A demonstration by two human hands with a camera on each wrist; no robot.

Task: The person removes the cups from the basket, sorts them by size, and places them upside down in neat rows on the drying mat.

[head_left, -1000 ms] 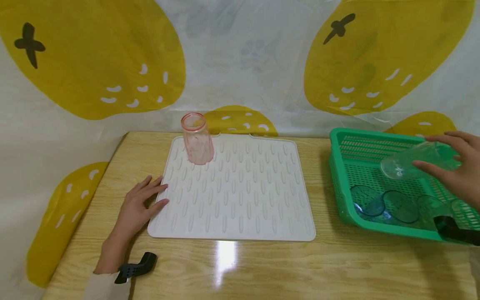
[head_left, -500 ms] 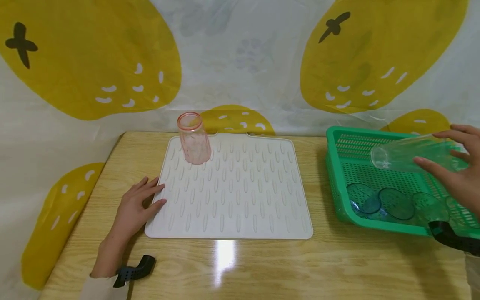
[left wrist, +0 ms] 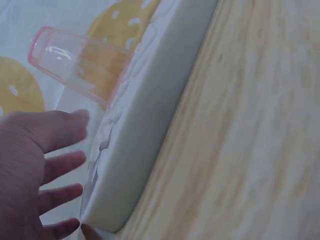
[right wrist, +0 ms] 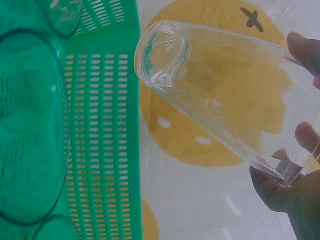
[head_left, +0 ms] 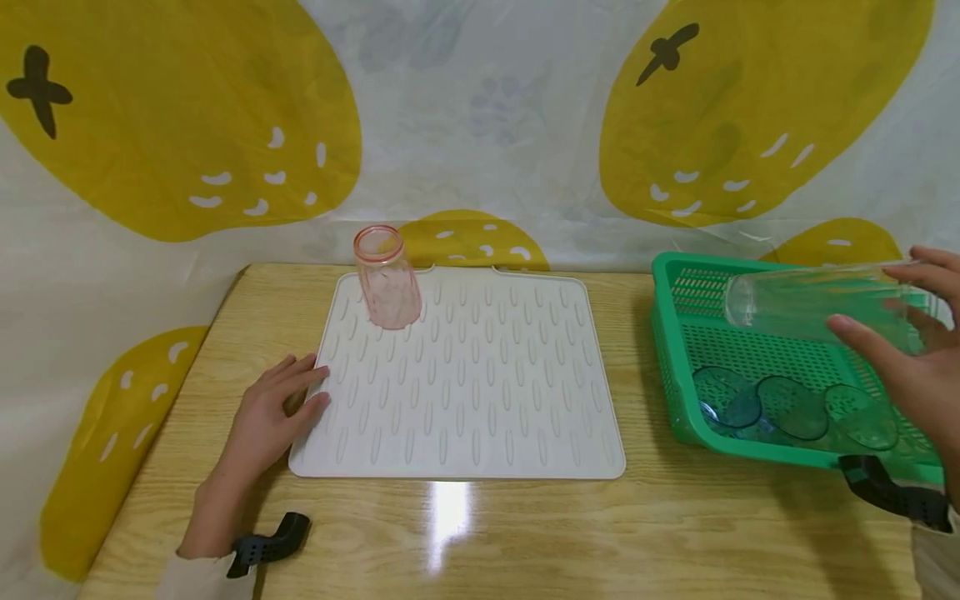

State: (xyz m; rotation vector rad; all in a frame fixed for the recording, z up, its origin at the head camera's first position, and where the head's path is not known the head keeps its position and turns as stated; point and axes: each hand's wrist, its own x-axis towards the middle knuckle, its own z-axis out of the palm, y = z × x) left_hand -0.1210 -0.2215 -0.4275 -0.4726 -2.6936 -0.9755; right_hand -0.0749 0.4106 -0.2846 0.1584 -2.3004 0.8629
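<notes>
A clear drinking glass (head_left: 806, 302) lies tilted almost sideways above the green basket, held by my right hand (head_left: 918, 358) between thumb and fingers at one end. In the right wrist view the thick base of the clear glass (right wrist: 162, 55) points away from the hand. My left hand (head_left: 262, 421) rests with relaxed fingers at the left edge of a white ridged mat (head_left: 480, 375). Near the mat's back left corner, a pink glass (head_left: 392, 287) stands on it. The left wrist view also shows the pink glass (left wrist: 82, 65), apart from the left hand (left wrist: 30, 165).
A green perforated basket (head_left: 667, 367) stands right of the mat on the wooden table (head_left: 360, 542). Several glasses lie along its front side, among them a blue one (head_left: 726, 398) and a teal one (head_left: 791, 408). A patterned sheet (head_left: 480, 133) hangs behind.
My right hand has raised the clear glass from the basket and turned it closer to level, shifting its base to the left. The left hand has stayed at the mat's edge.
</notes>
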